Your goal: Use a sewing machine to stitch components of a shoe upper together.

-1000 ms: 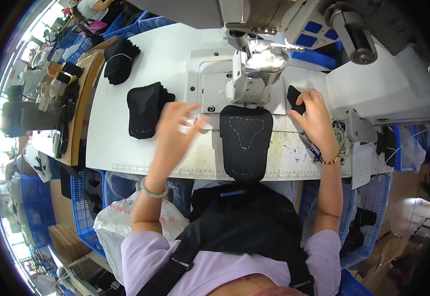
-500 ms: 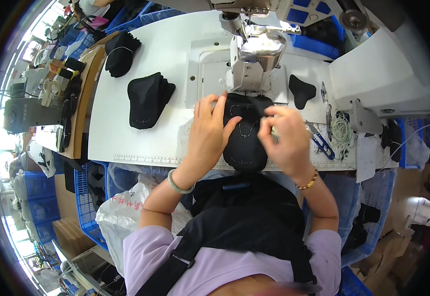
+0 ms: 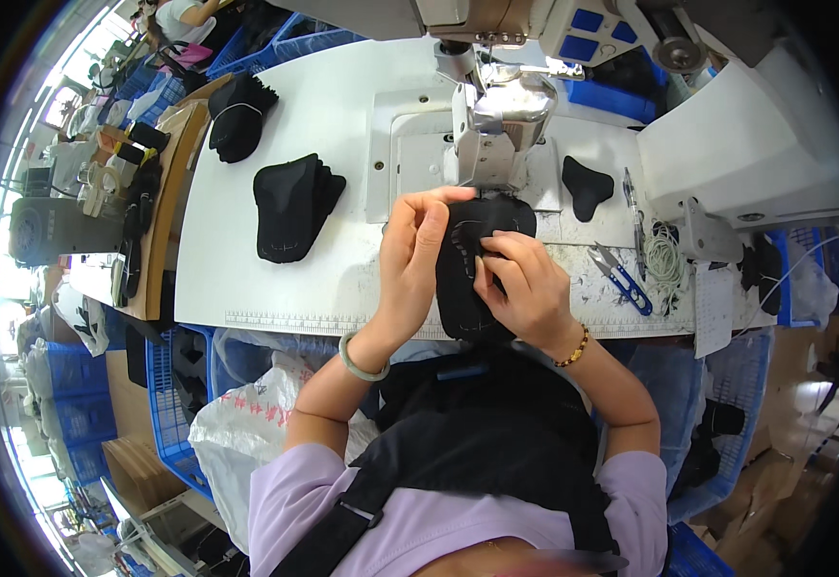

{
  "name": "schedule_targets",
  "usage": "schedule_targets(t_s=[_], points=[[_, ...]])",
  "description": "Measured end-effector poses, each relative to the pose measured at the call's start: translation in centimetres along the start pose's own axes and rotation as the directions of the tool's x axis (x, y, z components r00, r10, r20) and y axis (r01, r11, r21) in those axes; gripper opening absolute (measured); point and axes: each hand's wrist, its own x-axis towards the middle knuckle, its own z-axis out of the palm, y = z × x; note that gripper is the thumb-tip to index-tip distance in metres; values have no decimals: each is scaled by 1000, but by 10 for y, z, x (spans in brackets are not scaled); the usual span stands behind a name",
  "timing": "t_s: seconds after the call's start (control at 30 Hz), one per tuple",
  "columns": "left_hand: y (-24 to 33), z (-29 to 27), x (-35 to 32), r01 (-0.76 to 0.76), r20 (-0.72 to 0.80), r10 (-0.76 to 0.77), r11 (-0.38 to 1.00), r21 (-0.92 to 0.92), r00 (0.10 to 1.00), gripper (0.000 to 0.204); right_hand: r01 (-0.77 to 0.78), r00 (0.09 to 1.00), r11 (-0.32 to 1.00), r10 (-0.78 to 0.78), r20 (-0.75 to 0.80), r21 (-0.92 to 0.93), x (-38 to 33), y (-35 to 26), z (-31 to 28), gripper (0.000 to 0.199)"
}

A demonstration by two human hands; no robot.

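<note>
From the head view I have both hands on one black fabric piece [image 3: 467, 274], a flat, rounded panel with pale stitch lines, lying on the white sewing table [image 3: 342, 125] just in front of the sewing machine head [image 3: 496, 120]. Its near end hangs over the table's front edge, above the ruler strip printed there.

My left hand [image 3: 414, 245] is curled, not flat: the fingers bend over the panel's upper left edge and close down on it, thumb side toward me, so the hand is pinched on the cloth rather than spread. A pale green bangle [image 3: 360, 361] sits on that wrist.

My right hand [image 3: 525, 279] lies over the right half of the same panel. Its fingers are drawn together, the tips meeting on the fabric near the middle of the piece, close to the left hand's fingers. I cannot tell whether they pinch a fold or only press on it. A beaded bracelet [image 3: 575, 348] circles that wrist.

Left of the hands, well apart, a stack of black pieces [image 3: 289, 207] rests on the table, and a second dark pile [image 3: 237, 115] lies farther back near the table's left corner. To the right, one small black piece [image 3: 588, 186] lies beside the machine, with blue-handled snips [image 3: 621, 277] and a coil of pale thread [image 3: 667, 258] near it.
</note>
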Motion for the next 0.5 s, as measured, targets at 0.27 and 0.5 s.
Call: schedule_targets(t_s=[0.27,0.5], points=[[6,5,6,354,171,-359,933,58,918,30,57,998,993,-60,-31,-102,6,4,-5,12],[17,17,11,272,135,-269,962,-3,954,24,213,966,973,-223,-128,-85,27,7,-12,13]])
